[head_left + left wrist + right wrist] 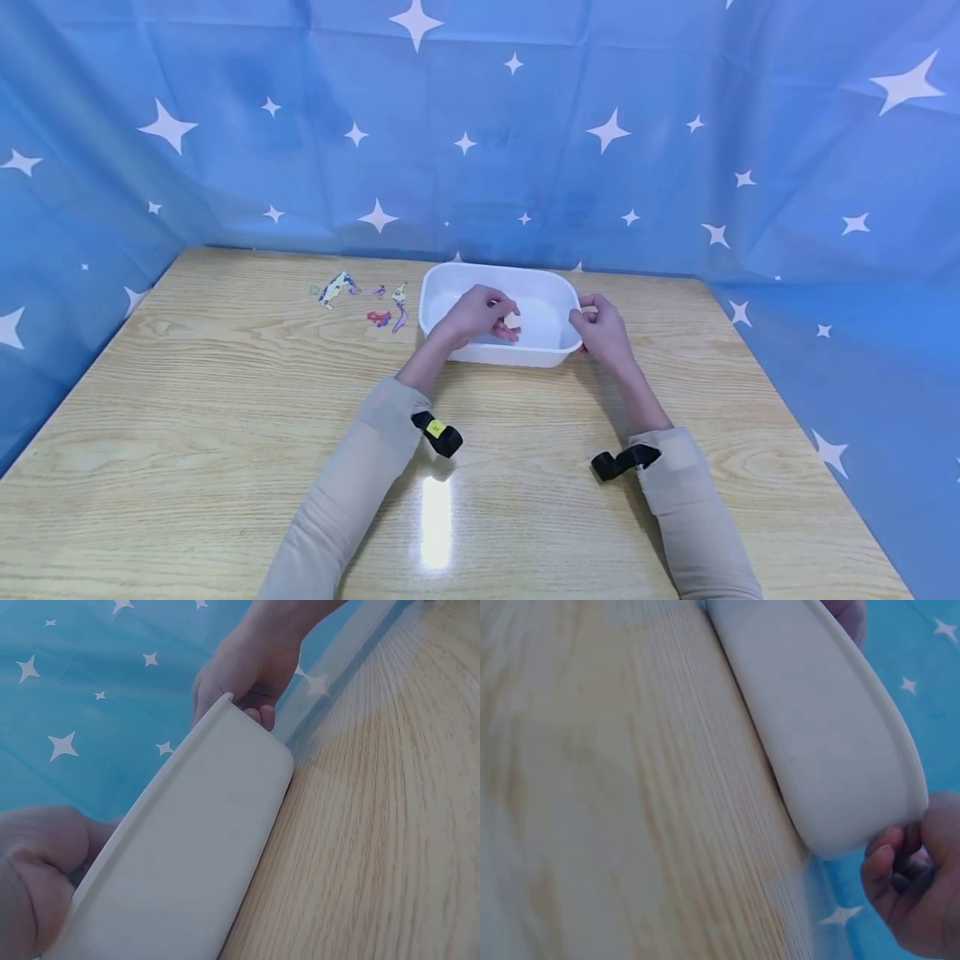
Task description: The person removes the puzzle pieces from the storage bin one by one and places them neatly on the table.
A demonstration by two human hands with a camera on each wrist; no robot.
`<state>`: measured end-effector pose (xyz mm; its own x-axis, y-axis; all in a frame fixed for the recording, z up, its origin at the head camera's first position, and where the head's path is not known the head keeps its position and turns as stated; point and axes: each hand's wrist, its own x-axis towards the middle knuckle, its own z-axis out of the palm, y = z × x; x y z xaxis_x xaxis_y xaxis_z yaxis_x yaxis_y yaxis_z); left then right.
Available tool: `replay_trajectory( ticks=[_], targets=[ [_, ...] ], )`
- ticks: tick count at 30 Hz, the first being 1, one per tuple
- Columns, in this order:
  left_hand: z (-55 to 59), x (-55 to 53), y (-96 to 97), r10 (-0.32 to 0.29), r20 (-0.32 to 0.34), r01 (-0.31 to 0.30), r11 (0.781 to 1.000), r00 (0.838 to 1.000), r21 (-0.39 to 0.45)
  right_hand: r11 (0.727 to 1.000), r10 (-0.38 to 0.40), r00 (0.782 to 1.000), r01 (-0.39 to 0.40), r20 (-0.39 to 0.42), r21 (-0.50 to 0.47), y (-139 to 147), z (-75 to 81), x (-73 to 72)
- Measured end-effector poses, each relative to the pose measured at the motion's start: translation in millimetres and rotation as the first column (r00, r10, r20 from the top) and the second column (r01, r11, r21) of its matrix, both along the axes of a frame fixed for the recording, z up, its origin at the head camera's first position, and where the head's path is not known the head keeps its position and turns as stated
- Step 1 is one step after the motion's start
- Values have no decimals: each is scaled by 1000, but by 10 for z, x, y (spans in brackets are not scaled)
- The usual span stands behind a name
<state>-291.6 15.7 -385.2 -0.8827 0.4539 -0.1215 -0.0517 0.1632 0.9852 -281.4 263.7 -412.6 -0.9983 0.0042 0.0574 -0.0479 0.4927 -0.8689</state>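
Note:
A white oblong plastic tub (525,357) sits near the back of the wooden table. My right hand (602,332) grips the rim at its right end, thumb above and fingers curled beneath; the right wrist view shows this hand (919,881) at the tub's corner. Over the tub's left half, my left hand (477,315) reaches in past the near rim, its fingers loosely bent with a gap at the thumb and nothing visible held. In the left wrist view the tub wall (187,817) hides the fingertips of the left hand (41,870).
Left of the tub lie several small colourful pieces, among them a red one (378,318), a pale one with blue patches (336,287) and a purple one (401,317). A blue curtain with white stars (480,183) hangs behind the table (225,433).

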Motion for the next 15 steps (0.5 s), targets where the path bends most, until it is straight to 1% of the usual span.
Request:
replay_trajectory(
  ticks=[3, 7, 11, 15],
  targets=[
    [9, 17, -20, 29, 4, -29, 998, 1000, 54, 1000, 2, 1000, -2, -2, 1, 4, -9, -1],
    [14, 25, -47, 64, -15, -63, 994, 998, 90, 1000, 4, 1000, -4, -5, -6, 3, -15, -2],
    [11, 25, -77, 94, -40, -90, 992, 995, 86, 1000, 5, 1000, -5, -5, -11, -2, -13, -2],
    [22, 39, -144, 104, -90, -102, 994, 990, 31, 1000, 4, 1000, -4, -4, -8, -2, -16, -6]
  ],
)
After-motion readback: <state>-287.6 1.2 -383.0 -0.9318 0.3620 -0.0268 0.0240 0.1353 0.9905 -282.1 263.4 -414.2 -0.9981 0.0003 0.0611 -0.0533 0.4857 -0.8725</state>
